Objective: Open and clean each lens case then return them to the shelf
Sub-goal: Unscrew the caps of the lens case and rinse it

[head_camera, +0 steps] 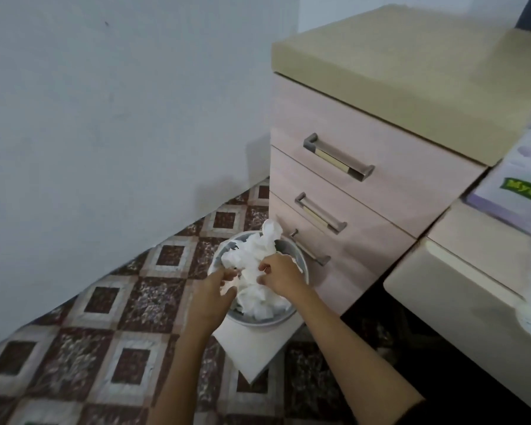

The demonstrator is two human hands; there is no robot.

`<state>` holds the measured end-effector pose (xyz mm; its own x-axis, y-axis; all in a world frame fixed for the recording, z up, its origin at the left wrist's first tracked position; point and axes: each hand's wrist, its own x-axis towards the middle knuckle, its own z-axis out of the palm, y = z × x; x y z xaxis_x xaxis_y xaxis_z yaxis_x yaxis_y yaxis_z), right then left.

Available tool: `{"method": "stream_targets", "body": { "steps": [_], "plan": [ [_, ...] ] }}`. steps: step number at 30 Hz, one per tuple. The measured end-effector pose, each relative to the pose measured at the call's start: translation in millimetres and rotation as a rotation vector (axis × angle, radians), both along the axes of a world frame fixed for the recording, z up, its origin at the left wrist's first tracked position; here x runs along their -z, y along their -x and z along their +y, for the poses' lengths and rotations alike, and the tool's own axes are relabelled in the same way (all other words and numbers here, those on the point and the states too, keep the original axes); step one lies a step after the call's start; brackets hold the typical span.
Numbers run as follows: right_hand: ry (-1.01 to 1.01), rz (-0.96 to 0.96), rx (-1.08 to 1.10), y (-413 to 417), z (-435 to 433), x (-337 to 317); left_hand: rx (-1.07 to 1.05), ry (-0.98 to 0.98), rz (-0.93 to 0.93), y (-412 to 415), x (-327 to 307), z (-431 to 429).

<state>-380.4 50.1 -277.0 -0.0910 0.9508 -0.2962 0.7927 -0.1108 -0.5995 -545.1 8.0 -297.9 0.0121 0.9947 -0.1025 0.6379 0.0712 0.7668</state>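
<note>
Both my hands reach down over a round grey waste bin (301, 271) on the floor, which is heaped with crumpled white tissues (255, 256). My left hand (218, 286) holds the tissue pile at its left side, fingers curled into the paper. My right hand (278, 276) grips the tissues from the right, fingers bent into them. No lens case shows in the head view.
A pink drawer cabinet (350, 191) with metal handles stands right behind the bin. A cream desk edge (442, 289) juts out at right, with a purple tissue box (515, 191) on it. A white sheet (252, 348) lies under the bin on patterned floor tiles. A bare wall fills the left.
</note>
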Motion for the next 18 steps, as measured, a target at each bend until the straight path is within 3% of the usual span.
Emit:
{"method": "stream_targets", "body": {
  "steps": [5, 9, 18],
  "plan": [
    [0.009, -0.033, 0.007, -2.1, -0.1, 14.9, -0.005, 0.057, 0.011, -2.1, 13.1, 0.8],
    [-0.066, 0.075, 0.096, -6.2, -0.3, 12.9, -0.006, 0.071, 0.032, -7.3, 16.1, -1.7],
    [-0.119, 0.072, 0.060, -23.7, -6.8, -11.0, 0.045, -0.008, 0.064, -18.0, 8.5, -2.0]
  ]
}}
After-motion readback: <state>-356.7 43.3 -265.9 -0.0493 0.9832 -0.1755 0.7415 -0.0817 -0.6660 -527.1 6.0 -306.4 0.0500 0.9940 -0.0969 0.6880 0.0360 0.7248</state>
